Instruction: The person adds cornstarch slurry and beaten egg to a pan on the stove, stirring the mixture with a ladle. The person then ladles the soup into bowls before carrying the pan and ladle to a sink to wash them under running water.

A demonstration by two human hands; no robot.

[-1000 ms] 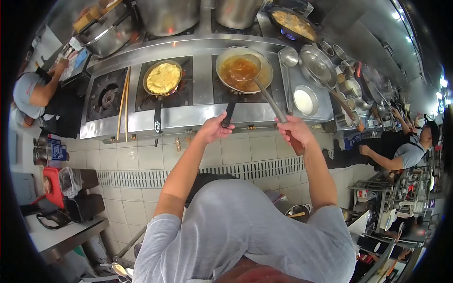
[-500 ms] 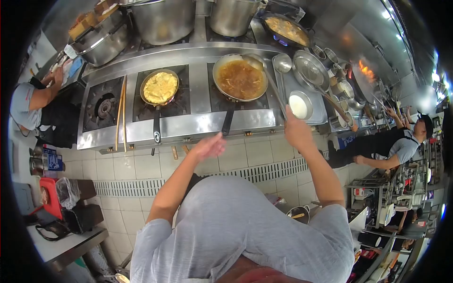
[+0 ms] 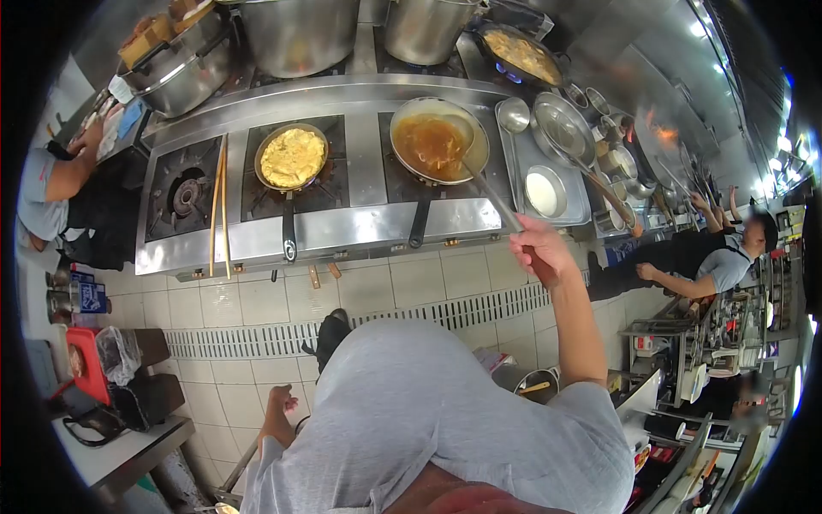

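Note:
My right hand [image 3: 542,248] grips the end of a long metal ladle [image 3: 492,195]. The ladle slants down into a frying pan [image 3: 481,152] of brown sauce [image 3: 425,146], its bowl at the right side of the sauce. This pan sits on a burner, its black handle pointing toward me. My left hand [image 3: 280,401] hangs low beside my body, away from the stove, loosely bent with nothing visible in it. On the burner to the left, a smaller pan [image 3: 288,195] holds a yellow omelette [image 3: 292,158].
Long wooden chopsticks [image 3: 219,206] lie beside the left burner [image 3: 187,197]. Right of the sauce pan, a metal tray [image 3: 578,206] holds a second ladle [image 3: 514,116] and a bowl of white liquid [image 3: 541,193]. Large pots [image 3: 295,38] stand behind. Co-workers [image 3: 723,265] [image 3: 51,184] are at both sides.
My left hand has drawn back from near the sauce pan's handle to my side. My right hand has moved slightly down, and the ladle's bowl now dips into the sauce from the pan's rim.

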